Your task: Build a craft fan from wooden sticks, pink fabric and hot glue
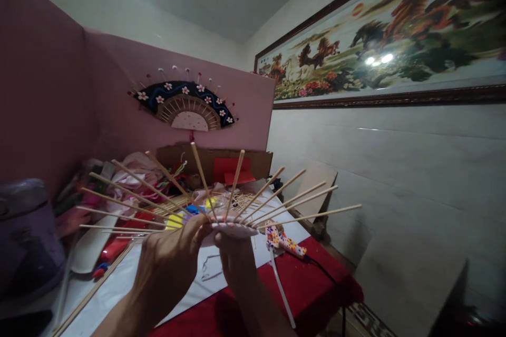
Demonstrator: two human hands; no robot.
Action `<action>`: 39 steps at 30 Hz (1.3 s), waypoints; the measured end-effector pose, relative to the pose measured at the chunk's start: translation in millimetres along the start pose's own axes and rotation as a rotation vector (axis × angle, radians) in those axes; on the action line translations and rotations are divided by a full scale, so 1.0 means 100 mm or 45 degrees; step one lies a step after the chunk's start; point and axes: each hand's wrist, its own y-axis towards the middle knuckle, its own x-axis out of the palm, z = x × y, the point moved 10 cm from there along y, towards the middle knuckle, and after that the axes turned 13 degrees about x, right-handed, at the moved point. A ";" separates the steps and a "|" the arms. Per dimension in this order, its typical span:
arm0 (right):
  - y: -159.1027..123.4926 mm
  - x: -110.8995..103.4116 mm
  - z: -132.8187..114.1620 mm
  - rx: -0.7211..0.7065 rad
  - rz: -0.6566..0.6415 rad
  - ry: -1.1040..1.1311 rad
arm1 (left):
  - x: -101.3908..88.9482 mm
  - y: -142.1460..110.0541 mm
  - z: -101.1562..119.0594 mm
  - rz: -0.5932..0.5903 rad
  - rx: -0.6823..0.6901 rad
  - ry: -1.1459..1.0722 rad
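Both hands grip a fan frame (pixel 231 228), a pale half-round base with several thin wooden sticks spreading outward from it. My left hand (pixel 172 253) pinches the base on its left side, thumb on the near face. Under the middle of the base, my right hand (pixel 236 253) holds it from below; its fingers are partly hidden behind it. The frame is raised above the table and seen nearly edge-on. Just right of it lies a glue gun (pixel 286 242) with a colourful dotted pattern, a clear glue stick (pixel 282 289) close by.
A finished dark fan with white flowers (pixel 185 96) hangs on the pink panel (pixel 253 110). Loose wooden sticks (pixel 253 204), yellow and blue lumps (pixel 194 209), and pink cloth (pixel 136 168) lie behind the hands. A purple container (pixel 31 231) stands left. Red cloth (pixel 320 274) covers the table's right edge.
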 end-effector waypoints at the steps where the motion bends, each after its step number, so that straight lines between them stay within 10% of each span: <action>1: 0.02 0.02 -0.03 -0.011 0.005 -0.017 | 0.01 0.00 -0.03 0.004 -0.004 -0.004; 19: 0.50 -0.01 -0.02 -0.114 0.057 -0.022 | 0.31 -0.10 -0.31 0.123 0.011 0.070; 39: 0.49 -0.16 0.00 -0.280 0.135 -0.555 | 0.35 -0.47 -0.52 0.294 -0.390 -0.335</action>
